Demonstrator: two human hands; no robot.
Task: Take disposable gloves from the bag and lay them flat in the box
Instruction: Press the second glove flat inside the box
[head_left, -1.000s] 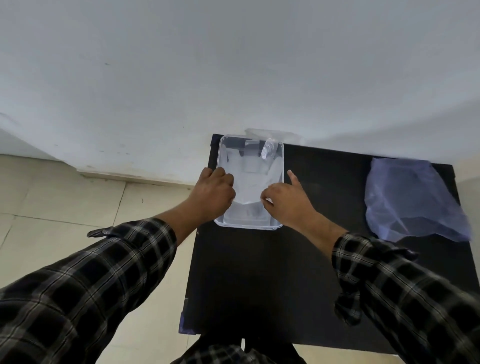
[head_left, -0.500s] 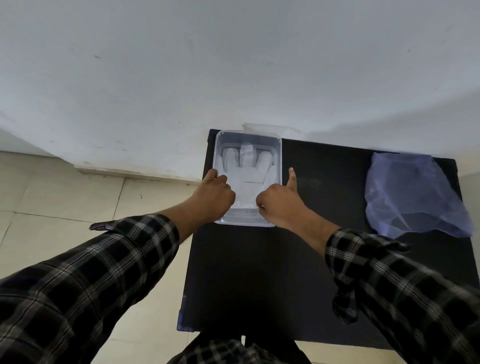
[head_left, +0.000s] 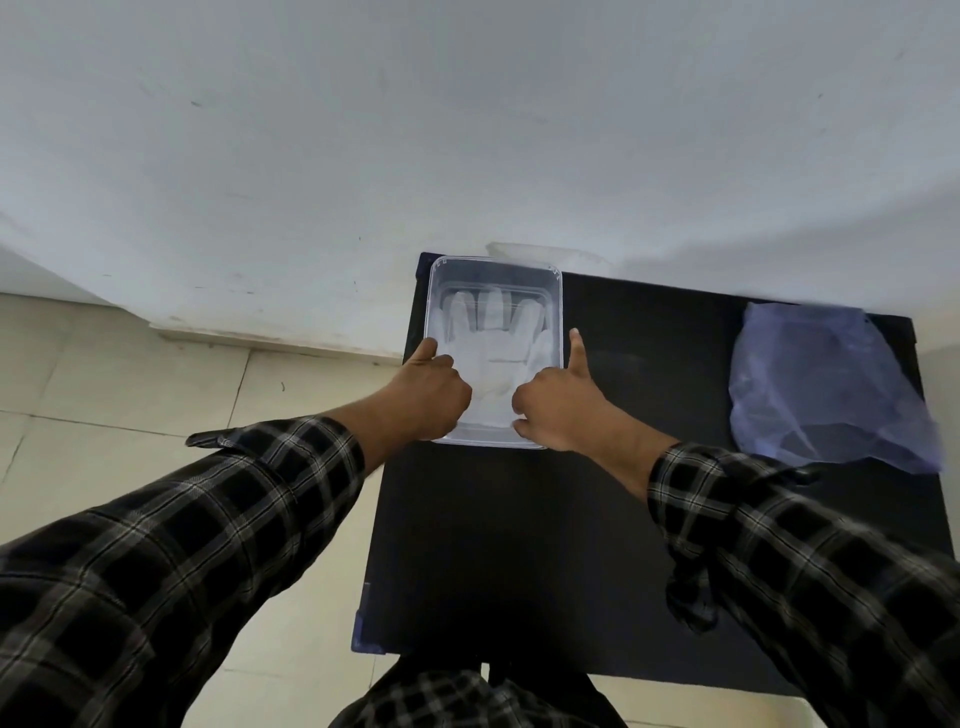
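Observation:
A clear plastic box (head_left: 493, 267) stands at the far left corner of the black table (head_left: 597, 519). A translucent white disposable glove (head_left: 493, 348) lies spread flat inside it, fingers pointing away from me. My left hand (head_left: 428, 400) rests at the box's near left corner with its fingers curled onto the glove's cuff. My right hand (head_left: 558, 402) sits at the near right corner, fingers curled on the cuff and thumb raised along the box's right wall. A crumpled bluish plastic bag (head_left: 821, 384) lies at the table's far right.
A white wall rises right behind the table. A clear lid or tray (head_left: 540, 252) leans between the box and the wall. Beige floor tiles (head_left: 130, 389) lie to the left, past the table's left edge.
The glove was bunched with one part sticking up; it now lies spread flat with its fingers showing. Both hands have drawn back toward the box's near edge.

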